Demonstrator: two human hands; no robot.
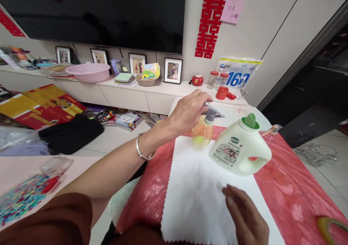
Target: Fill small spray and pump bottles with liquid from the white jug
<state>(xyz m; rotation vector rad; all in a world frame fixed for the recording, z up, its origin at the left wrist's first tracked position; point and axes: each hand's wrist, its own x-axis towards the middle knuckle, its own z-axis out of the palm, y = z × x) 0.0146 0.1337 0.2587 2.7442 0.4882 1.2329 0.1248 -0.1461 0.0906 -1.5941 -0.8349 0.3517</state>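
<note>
My left hand (190, 109) reaches across to a clear pump bottle (202, 131) and has its fingers closed about the grey pump head. Yellowish-green liquid shows low in the bottle, which is at the far end of a white sheet with a scalloped edge (195, 187). Right beside it stands a pale green detergent jug (240, 148), uncapped, with a green spout in its mouth. Over the near part of the sheet, my right hand (246, 216) is held with fingers stretched out and nothing visible in it; it is slightly blurred.
Red plastic film (293, 179) covers the table beneath the sheet. A tape roll (333, 228) lies at the near right corner. Behind, a low cabinet (130, 96) carries photo frames, a pink basin (88, 72) and jars. Colourful small pieces (24, 197) lie on a surface at left.
</note>
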